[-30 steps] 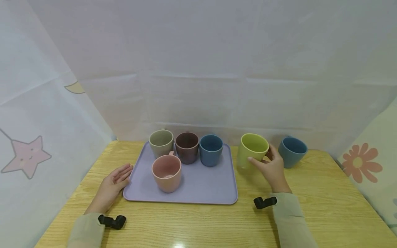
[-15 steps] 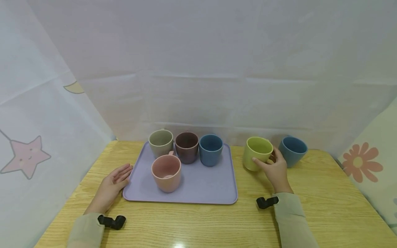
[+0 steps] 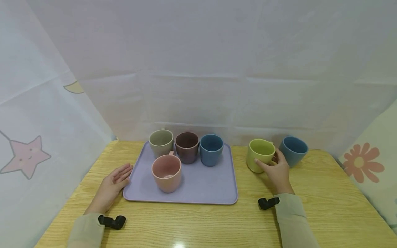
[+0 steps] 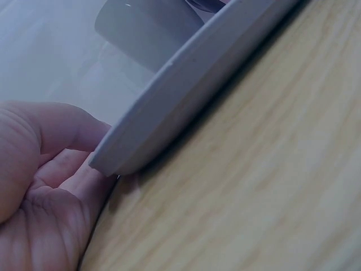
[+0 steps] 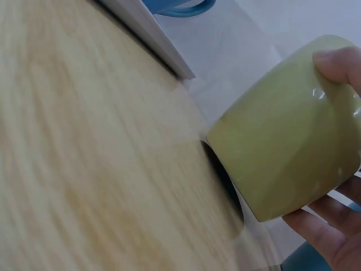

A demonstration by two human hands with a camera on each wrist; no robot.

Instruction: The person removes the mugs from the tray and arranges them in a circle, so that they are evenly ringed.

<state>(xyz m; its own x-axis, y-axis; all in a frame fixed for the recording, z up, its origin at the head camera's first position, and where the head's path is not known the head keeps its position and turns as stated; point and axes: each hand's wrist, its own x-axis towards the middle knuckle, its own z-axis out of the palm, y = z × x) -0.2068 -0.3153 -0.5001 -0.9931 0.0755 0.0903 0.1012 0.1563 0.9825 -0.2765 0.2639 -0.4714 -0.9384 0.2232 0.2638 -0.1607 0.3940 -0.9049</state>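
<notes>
My right hand point(image 3: 277, 172) grips a yellow-green mug point(image 3: 255, 164) right of the tray, thumb on the near side and fingers round the far right side. In the right wrist view, a dark shadow lies along the base of the mug point(image 5: 287, 135); whether it rests fully on the table I cannot tell. My left hand point(image 3: 109, 187) lies at the left edge of a lilac tray point(image 3: 204, 186), fingers loosely extended. The left wrist view has the fingers of that hand point(image 4: 51, 186) touching the tray's rim point(image 4: 163, 107).
On the tray stand a grey-green mug point(image 3: 161, 148), a brown mug point(image 3: 187, 151), a blue mug point(image 3: 211, 155) and, in front, a pink mug point(image 3: 167, 179). Another blue mug point(image 3: 291, 156) sits tilted just right of my right hand. A white cloth backdrop point(image 3: 198, 86) borders the wooden table point(image 3: 186, 224).
My right hand has carried the yellow-green mug rightward and down, away from the tray and closer to the right blue mug. My left hand and the tray have stayed put.
</notes>
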